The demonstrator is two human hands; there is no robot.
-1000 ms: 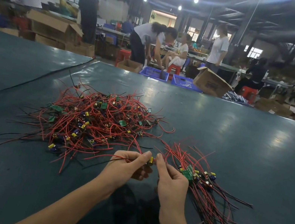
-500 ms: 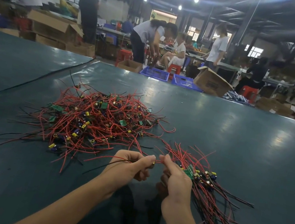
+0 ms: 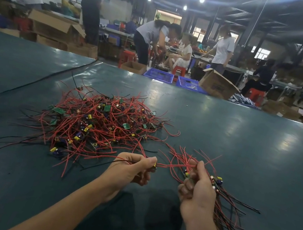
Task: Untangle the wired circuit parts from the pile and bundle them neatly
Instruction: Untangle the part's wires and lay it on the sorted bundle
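Pile (image 3: 100, 124) of tangled parts at our 10 o'clock. Left hand (image 3: 131, 169) pinches one circuit part (image 3: 154, 167) clear of it, we reckon to free its leads; red lead (image 3: 172, 166) runs toward 3 o'clock into our right hand (image 3: 196, 191), clamped round the bundle (image 3: 227, 211) so boards align.

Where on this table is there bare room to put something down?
Bare table stretches to the right of the tangled pile, beyond the bundle, up to the far edge by the blue crates. Another free patch lies near left, below the pile's stray wires. Crowded: the pile and the gap between left hand and right hand, spanned by a red wire.
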